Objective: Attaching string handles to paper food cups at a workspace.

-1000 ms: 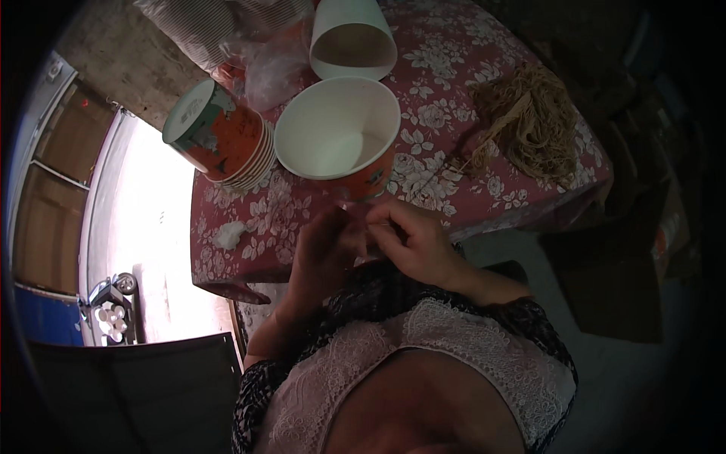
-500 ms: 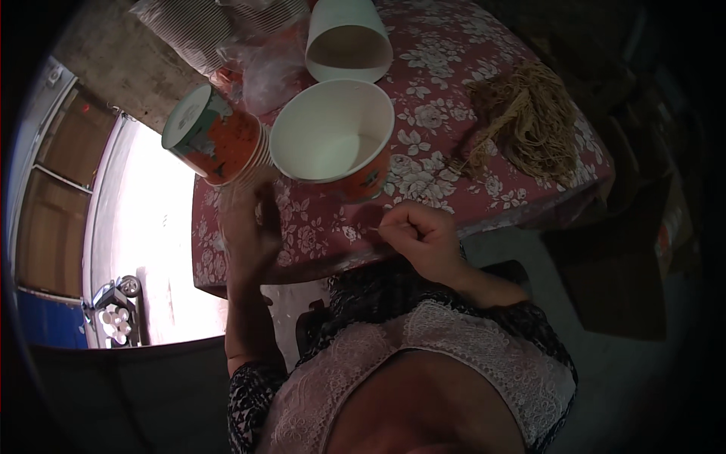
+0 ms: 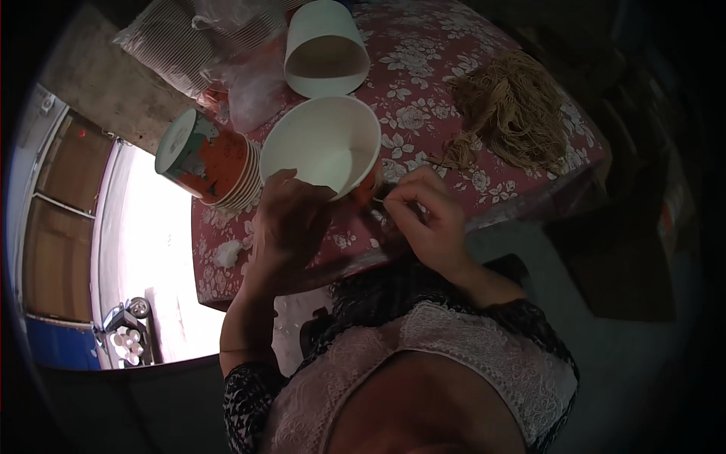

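Note:
An open paper bucket (image 3: 321,144), white inside with an orange and green printed outside, stands near the table's front edge. My left hand (image 3: 291,216) is curled over its near rim, covering part of it; the fingertips are hidden. By the bucket's right side, my right hand (image 3: 432,216) pinches a thin pale strand, of which only a small tip shows. A stack of nested printed buckets (image 3: 208,159) lies on its side to the left. Below that stack sits a small white crumpled wad (image 3: 228,253).
Another white bucket (image 3: 325,64) lies on its side behind. Tan strings (image 3: 522,113) are heaped on the right of the flowered tablecloth (image 3: 408,117). Wrapped stacks of ribbed white rims (image 3: 162,49) and clear plastic bags (image 3: 257,91) occupy the far left. Cardboard (image 3: 612,265) stands right of the table.
My left hand has moved right and up from beside the nested stack to the bucket's near rim, uncovering the white wad. My right hand has come up closer to the bucket's side.

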A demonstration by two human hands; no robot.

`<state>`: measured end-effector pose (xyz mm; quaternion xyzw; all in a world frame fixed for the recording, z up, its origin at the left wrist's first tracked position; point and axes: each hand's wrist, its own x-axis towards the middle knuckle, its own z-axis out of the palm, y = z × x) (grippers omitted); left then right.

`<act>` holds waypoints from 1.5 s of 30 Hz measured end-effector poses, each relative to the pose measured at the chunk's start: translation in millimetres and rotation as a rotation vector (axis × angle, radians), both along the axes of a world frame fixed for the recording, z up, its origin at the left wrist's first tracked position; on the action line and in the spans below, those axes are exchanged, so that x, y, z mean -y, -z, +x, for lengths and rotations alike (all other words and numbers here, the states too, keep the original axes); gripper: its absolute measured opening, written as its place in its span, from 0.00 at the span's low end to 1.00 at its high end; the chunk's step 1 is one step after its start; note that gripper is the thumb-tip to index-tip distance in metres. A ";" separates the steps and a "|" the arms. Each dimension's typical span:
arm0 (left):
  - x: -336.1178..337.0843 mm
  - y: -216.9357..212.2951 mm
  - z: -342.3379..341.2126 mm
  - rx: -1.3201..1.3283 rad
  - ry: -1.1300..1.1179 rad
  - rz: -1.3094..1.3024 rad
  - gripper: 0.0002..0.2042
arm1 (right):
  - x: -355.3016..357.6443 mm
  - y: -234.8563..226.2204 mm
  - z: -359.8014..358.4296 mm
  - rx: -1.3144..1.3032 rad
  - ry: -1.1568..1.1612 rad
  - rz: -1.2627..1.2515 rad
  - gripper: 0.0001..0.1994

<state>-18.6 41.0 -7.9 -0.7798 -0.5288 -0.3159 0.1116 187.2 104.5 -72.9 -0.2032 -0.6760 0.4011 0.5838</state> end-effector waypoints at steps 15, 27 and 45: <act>-30.1 -36.5 -5.2 1.228 0.327 -0.936 0.14 | -11.2 -2.0 -7.8 0.057 0.055 0.005 0.03; -48.1 -39.6 -10.3 0.676 0.295 -1.023 0.11 | -12.4 -1.8 -19.4 0.082 0.082 0.036 0.04; -51.3 -44.6 -7.8 0.641 0.080 -0.997 0.08 | 0.2 3.0 0.8 0.363 -0.048 -0.118 0.03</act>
